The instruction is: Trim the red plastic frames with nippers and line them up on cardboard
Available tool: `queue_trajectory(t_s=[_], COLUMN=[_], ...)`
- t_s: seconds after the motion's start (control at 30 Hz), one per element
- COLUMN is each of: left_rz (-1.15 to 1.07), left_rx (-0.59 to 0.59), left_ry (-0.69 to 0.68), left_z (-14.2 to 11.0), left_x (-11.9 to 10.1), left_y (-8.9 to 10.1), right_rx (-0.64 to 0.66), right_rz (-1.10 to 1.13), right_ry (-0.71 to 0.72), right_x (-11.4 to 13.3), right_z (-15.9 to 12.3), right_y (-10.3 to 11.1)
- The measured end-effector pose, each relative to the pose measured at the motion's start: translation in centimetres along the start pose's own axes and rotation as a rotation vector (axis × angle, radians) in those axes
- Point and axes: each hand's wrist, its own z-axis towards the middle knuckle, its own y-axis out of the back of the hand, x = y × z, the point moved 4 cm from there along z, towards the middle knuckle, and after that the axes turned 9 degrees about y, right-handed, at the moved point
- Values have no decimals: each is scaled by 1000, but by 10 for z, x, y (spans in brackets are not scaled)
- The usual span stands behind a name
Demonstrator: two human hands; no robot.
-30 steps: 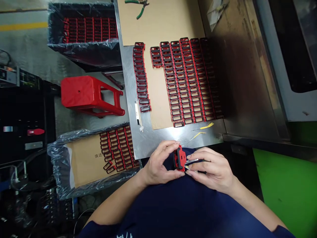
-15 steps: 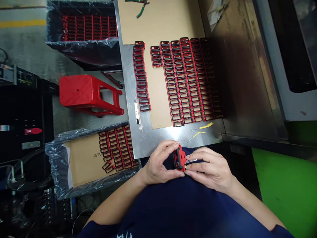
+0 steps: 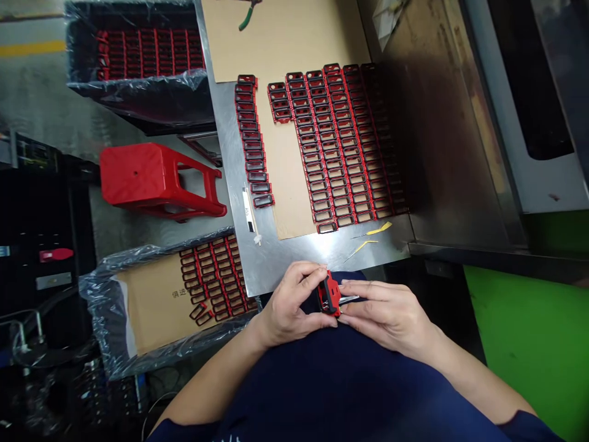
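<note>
Close to my body, my left hand [image 3: 294,304] pinches a small red and black plastic frame [image 3: 330,293] between thumb and fingers. My right hand [image 3: 384,313] is closed on a thin metal blade tool [image 3: 348,299] whose tip touches the frame's right side. On the steel table [image 3: 294,258] beyond my hands, several rows of like frames [image 3: 343,144] lie on a cardboard sheet [image 3: 288,178]. A single column of frames [image 3: 251,138] lies to their left.
Two yellow slivers [image 3: 370,238] lie near the table's front edge. A plastic-lined box with frames [image 3: 209,279] stands at lower left, another crate [image 3: 147,52] at upper left. A red stool [image 3: 154,181] lies between them. Green-handled pliers [image 3: 246,15] rest at the far edge.
The view has shifted, so the table looks moved left and up. The frame in my left hand has turned slightly and my right hand's fingers lie flatter along the tool.
</note>
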Motion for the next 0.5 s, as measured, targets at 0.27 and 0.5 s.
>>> queue_trajectory(t_s=[0.27, 0.5], left_rz=[97, 133], left_rx=[-10, -13], left_ry=[-53, -37], left_z=[1, -1], left_x=[-3, -4], left_y=[2, 3], right_rx=[17, 35], right_rz=[-39, -44], right_ry=[-18, 12], right_x=[5, 9], right_z=[4, 3], right_y=[-1, -2])
